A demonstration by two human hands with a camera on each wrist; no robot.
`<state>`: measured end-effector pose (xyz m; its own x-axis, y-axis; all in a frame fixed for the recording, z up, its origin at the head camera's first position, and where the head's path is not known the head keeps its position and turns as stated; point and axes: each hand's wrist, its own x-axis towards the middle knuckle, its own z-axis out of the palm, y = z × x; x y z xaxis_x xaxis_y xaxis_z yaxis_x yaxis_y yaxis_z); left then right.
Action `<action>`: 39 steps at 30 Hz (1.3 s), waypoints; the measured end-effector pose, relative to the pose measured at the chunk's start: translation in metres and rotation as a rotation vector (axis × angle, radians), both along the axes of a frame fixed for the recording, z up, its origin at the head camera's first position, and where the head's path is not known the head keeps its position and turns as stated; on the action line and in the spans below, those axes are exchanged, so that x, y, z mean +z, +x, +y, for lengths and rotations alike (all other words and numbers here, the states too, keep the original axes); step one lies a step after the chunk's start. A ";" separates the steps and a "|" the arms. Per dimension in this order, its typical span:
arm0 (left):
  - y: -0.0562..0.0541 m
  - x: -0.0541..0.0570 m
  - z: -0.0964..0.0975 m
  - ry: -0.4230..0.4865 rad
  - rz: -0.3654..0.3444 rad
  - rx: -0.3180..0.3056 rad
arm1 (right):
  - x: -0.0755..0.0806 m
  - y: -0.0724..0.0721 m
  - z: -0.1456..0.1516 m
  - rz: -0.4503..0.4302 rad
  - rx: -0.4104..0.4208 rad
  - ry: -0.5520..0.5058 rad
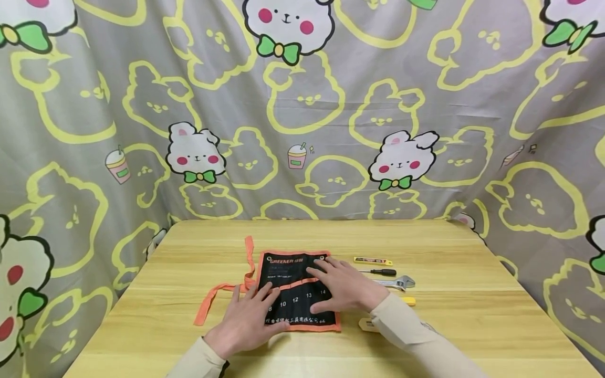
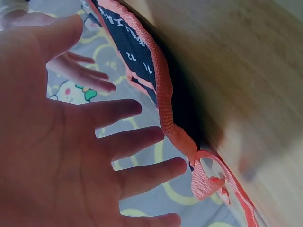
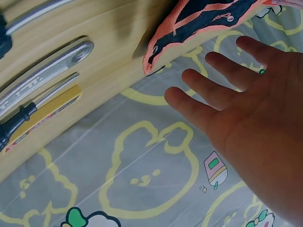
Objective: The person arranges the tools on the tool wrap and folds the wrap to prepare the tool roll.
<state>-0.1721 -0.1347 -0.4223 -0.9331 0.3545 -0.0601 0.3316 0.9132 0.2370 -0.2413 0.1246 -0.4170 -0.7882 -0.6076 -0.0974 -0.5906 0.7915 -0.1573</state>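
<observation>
A black tool pouch [image 1: 295, 296] with orange edging lies flat on the table, its pockets printed with numbers. Its orange tie straps [image 1: 208, 302] trail off to the left. Over the pouch's lower left side is my left hand [image 1: 248, 320], fingers spread and straight. My right hand [image 1: 347, 287] is over the pouch's right side, fingers extended, holding nothing. Both wrist views show gaps between the palms and the pouch; whether any fingertip touches it, I cannot tell. Beside the right hand lie a screwdriver [image 1: 384, 272] and an adjustable wrench [image 1: 400, 283], partly hidden by the forearm.
Right of the pouch there is also a flat yellow packet [image 1: 372, 261] at the back. A yellow-ended tool [image 1: 408, 301] and a pale yellow-brown piece [image 1: 367, 325] are partly covered by the right arm. Patterned grey curtains [image 1: 293, 205] surround the wooden table [image 1: 156, 325].
</observation>
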 end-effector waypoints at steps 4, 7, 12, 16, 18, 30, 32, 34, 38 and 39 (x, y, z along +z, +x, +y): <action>0.001 0.000 0.000 0.000 0.013 -0.005 | -0.002 -0.004 -0.003 -0.015 -0.007 0.001; 0.001 -0.001 0.000 -0.004 0.010 -0.005 | -0.003 -0.008 -0.006 -0.026 -0.015 0.000; 0.000 -0.002 0.000 -0.020 0.000 -0.001 | -0.004 -0.012 -0.009 -0.047 -0.032 0.011; 0.001 -0.003 0.000 -0.023 -0.005 -0.004 | -0.006 -0.014 -0.010 -0.052 -0.036 0.025; 0.001 -0.003 0.000 -0.024 -0.005 -0.004 | -0.008 -0.015 -0.010 -0.052 -0.036 0.029; 0.001 -0.007 0.000 -0.041 0.018 -0.018 | -0.013 -0.017 -0.013 -0.052 -0.037 0.053; 0.001 -0.008 -0.001 -0.041 0.026 -0.018 | -0.014 -0.018 -0.013 -0.050 -0.033 0.053; 0.002 -0.007 0.000 -0.040 0.029 -0.017 | -0.014 -0.018 -0.014 -0.049 -0.027 0.056; 0.003 -0.007 0.000 -0.044 0.033 -0.014 | -0.016 -0.019 -0.015 -0.053 -0.021 0.066; 0.003 -0.007 0.000 -0.047 0.032 -0.013 | -0.016 -0.020 -0.015 -0.055 -0.021 0.070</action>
